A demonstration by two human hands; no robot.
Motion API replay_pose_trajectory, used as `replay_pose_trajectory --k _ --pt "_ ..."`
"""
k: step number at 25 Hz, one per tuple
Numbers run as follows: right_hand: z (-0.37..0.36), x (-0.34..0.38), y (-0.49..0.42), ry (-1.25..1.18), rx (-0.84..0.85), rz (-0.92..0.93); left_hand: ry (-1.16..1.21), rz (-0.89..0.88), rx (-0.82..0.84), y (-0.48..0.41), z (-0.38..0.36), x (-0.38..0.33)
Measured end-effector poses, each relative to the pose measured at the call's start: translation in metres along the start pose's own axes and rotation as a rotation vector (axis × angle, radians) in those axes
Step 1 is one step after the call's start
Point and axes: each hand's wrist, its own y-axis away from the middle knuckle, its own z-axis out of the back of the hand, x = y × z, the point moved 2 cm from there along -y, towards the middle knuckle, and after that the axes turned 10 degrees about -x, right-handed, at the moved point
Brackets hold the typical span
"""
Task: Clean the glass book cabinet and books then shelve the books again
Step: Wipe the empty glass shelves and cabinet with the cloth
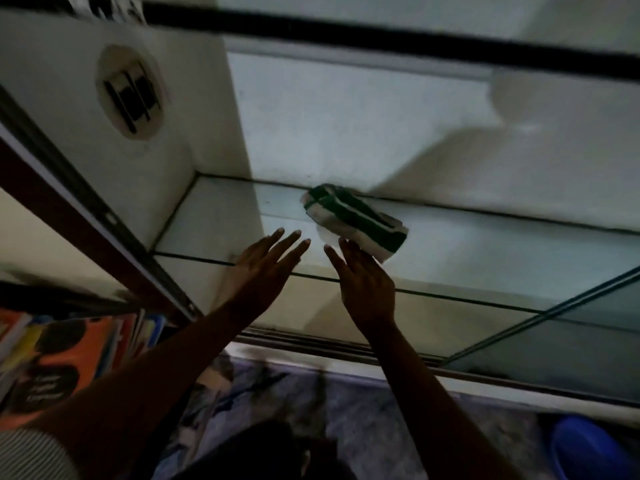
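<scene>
Reaching over glass shelf [485,258], left hand [263,271] spread, right hand [365,289] spread, fingertips [343,243] touching cloth [356,220].

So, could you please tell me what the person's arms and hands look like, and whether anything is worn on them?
Nothing is worn on them: the left hand and right hand show no gloves, rings or watch in this dim picture, and the forearms are unsleeved. A finely striped garment shows at the lower left, perhaps a sleeve.
</scene>
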Motion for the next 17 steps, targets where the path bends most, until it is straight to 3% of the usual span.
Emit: replay_pose_trajectory --k 7,10,11,14,15,17 --pt "0.033 0.005 -0.026 -0.26 0.583 -0.24 0.108 -0.009 0.656 -0.027 0.037 0.002" --pt "0.043 0.003 -0.04 -0.368 0.769 -0.281 0.156 0.001 0.796 -0.029 0.038 0.005" --pt "0.048 0.004 -0.05 -0.393 0.728 -0.285 0.177 0.006 0.838 -0.03 0.036 0.006" --pt "0.045 -0.001 -0.091 -0.329 0.397 -0.362 0.223 -0.036 0.793 -0.037 0.037 0.007" --pt "0.038 -0.004 -0.102 -0.271 0.388 -0.376 0.218 -0.051 0.775 -0.042 0.042 0.008" --pt "0.021 -0.002 -0.104 -0.162 0.567 -0.36 0.219 0.013 0.656 -0.049 0.06 0.013"
